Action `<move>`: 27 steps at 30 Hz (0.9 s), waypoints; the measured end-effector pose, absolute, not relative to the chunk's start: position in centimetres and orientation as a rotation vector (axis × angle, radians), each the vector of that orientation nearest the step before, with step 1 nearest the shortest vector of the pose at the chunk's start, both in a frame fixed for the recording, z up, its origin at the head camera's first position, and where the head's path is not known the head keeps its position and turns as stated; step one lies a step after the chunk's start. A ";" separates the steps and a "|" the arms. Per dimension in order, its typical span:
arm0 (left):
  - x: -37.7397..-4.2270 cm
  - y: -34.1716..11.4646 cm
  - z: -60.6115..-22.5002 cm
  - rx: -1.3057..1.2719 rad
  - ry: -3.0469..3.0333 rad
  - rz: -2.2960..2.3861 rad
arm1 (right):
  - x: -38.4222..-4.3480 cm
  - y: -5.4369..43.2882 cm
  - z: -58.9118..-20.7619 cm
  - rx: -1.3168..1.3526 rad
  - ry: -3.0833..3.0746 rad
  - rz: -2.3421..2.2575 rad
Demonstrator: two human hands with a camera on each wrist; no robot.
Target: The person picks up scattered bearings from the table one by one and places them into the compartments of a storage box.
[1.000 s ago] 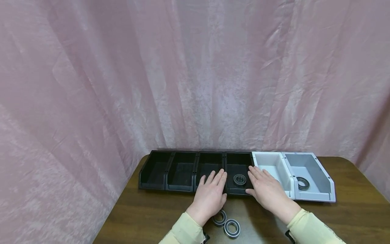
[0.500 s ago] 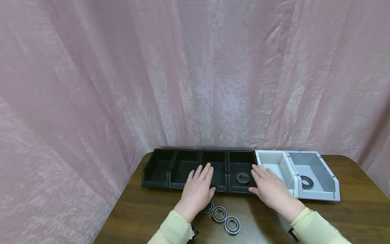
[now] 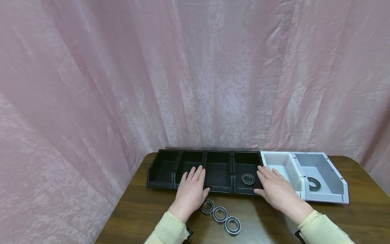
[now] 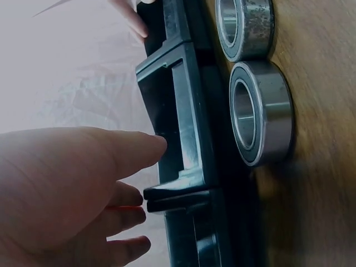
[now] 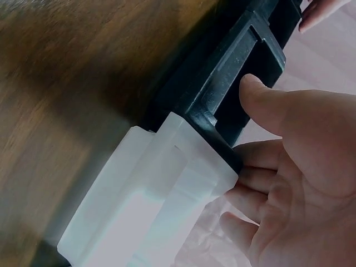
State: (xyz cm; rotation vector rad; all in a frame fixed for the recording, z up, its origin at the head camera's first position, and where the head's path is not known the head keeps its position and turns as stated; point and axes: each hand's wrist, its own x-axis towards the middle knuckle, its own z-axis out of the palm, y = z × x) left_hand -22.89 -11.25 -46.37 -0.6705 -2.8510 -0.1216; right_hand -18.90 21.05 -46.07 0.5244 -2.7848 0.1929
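Observation:
A row of joined storage bins stands along the back of the table: black bins point(image 3: 218, 173) at left, then a white bin point(image 3: 281, 166) and a grey bin point(image 3: 323, 179). My left hand point(image 3: 190, 195) reaches over the front of the second black bin from the left, fingers extended, nothing in its grasp. My right hand point(image 3: 278, 189) lies with straight fingers at the wall between the rightmost black bin and the white one. That black bin holds a ball bearing point(image 3: 242, 179). Another bearing point(image 3: 319, 184) leans in the grey bin.
Three metal bearings lie in a slanting line on the wooden table before the bins: one point(image 3: 207, 213) beside my left wrist, a middle one point(image 3: 220, 221) and a front one point(image 3: 233, 234). A pink curtain point(image 3: 213, 84) hangs right behind the bins.
The bin row has shifted right relative to the loose bearings, with my right hand moving along. My left hand has moved left across the black bins, uncovering the bearing nearest its wrist.

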 end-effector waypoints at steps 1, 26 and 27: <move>-22.9 -11.2 -46.4 -0.671 -2.852 -0.126 | -18.9 21.2 -46.1 0.523 -2.781 0.189; -22.7 -9.1 -46.2 -0.776 -2.855 -0.120 | -18.0 24.1 -46.2 0.479 -2.805 0.192; -22.7 -9.0 -46.2 -0.778 -2.856 -0.116 | -18.0 24.2 -46.2 0.476 -2.809 0.192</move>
